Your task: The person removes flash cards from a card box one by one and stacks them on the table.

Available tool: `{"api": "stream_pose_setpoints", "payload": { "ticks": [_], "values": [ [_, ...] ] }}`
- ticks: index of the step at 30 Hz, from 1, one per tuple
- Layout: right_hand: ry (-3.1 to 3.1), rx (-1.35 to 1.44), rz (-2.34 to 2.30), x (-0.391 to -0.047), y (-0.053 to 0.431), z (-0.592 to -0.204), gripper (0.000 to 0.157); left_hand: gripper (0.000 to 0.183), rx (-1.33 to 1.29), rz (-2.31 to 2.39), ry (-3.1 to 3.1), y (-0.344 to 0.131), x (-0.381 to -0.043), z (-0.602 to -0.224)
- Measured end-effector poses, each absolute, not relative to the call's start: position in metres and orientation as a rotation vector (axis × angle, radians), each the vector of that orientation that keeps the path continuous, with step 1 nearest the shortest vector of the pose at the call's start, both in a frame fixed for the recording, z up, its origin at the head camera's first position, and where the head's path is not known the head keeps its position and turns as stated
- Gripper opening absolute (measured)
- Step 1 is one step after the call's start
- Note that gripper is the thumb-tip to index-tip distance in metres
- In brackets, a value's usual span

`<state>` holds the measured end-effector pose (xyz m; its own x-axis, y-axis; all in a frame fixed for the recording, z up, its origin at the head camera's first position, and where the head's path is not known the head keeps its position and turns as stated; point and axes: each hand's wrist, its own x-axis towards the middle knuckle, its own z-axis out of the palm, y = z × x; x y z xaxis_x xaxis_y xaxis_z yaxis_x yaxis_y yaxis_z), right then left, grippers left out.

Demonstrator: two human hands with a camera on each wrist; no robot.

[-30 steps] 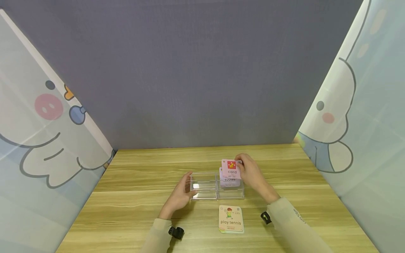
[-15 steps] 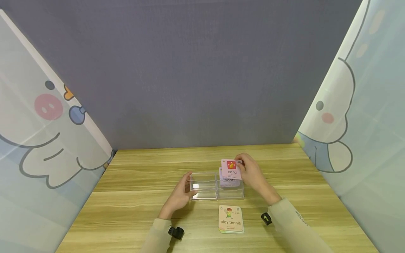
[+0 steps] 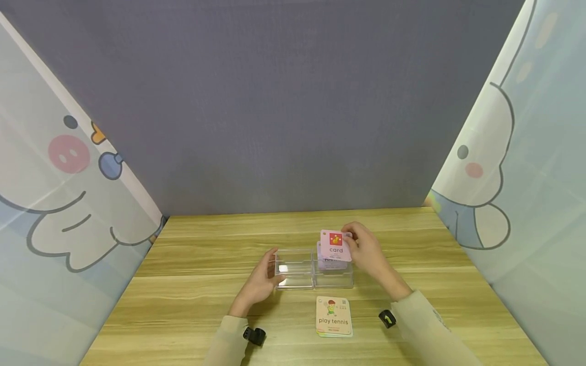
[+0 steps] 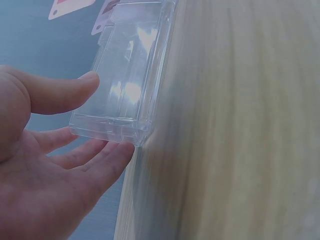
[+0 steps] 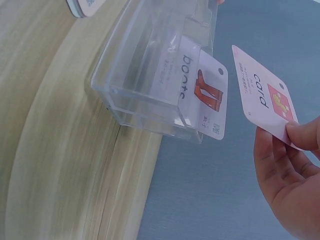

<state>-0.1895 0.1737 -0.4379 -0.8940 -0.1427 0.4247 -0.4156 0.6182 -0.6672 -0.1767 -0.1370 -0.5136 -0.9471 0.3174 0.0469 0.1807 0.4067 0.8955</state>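
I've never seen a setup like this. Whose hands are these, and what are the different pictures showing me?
There's no robot here: a person is working with two bare hands. The wide picture comes from a camera worn on the head; the close-ups come from the left wrist camera and right wrist camera.

On the wooden table sits a clear box. The left hand touches its left end. A boots card stands in its right half, and a "play tennis" stack lies in front. The right hand pinches a pink "card" card.
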Motion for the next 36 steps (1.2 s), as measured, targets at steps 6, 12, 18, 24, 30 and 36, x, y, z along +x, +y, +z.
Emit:
{"api": "stream_pose_setpoints", "payload": {
  "ticks": [6, 12, 18, 24, 30, 36],
  "values": [
    [-2.506, 0.44, 1.213, -0.185, 0.176, -0.436, 0.015, 0.079, 0.431, 1.578, 2.524, -0.137, -0.176, -0.513],
    [-2.496, 0.452, 1.217, -0.182, 0.179, -0.434, 0.013, 0.077, 0.435, 1.574, 2.528, -0.137, -0.177, -0.514],
    [-2.483, 0.474, 1.219, -0.179, 0.18, -0.434, 0.011, 0.076, 0.438, 1.586, 2.533, -0.137, -0.177, -0.514],
    [-2.464, 0.466, 1.219, -0.175, 0.182, -0.433, 0.015, 0.077, 0.452, 1.57, 2.54, -0.137, -0.178, -0.514],
    [-2.462, 0.478, 1.204, -0.172, 0.182, -0.431, 0.015, 0.077, 0.449, 1.588, 2.529, -0.137, -0.178, -0.513],
    [-2.48, 0.483, 1.197, -0.166, 0.182, -0.429, 0.017, 0.078, 0.443, 1.578, 2.53, -0.137, -0.179, -0.514]
  ]
}}
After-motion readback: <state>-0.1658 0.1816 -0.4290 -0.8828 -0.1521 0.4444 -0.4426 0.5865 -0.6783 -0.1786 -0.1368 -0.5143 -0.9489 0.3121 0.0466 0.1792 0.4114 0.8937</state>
